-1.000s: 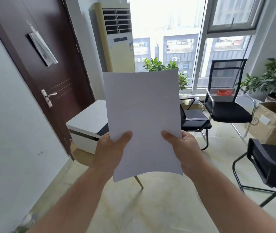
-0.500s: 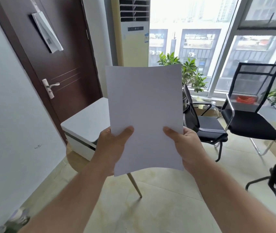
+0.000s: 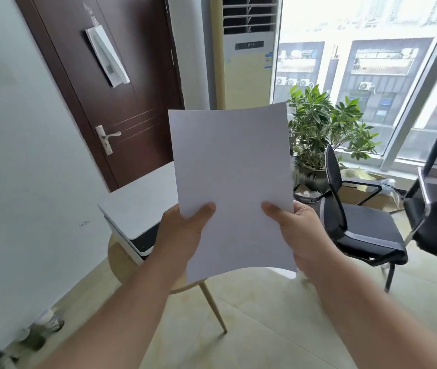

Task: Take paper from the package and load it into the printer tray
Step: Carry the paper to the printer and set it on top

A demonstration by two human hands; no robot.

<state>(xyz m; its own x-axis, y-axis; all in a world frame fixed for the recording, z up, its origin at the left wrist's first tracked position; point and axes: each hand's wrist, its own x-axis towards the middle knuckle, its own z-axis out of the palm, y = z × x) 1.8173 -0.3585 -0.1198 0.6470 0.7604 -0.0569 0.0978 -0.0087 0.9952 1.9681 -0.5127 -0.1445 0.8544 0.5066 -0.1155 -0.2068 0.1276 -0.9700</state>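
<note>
A stack of white paper stands upright in front of me, held by both hands at its lower part. My left hand grips its lower left edge with the thumb on the front. My right hand grips the lower right edge the same way. Behind the paper, lower left, a white printer with a dark band along its side sits on a small round wooden table. The paper hides the printer's right part. No paper package is in view.
A dark brown door stands left, a tall air conditioner behind. Black chairs stand at right, a potted plant by the window. White wall at left; tiled floor below.
My view has swung left and come closer to the printer and door. The paper stays upright in both hands, and the chairs have slid toward the right edge.
</note>
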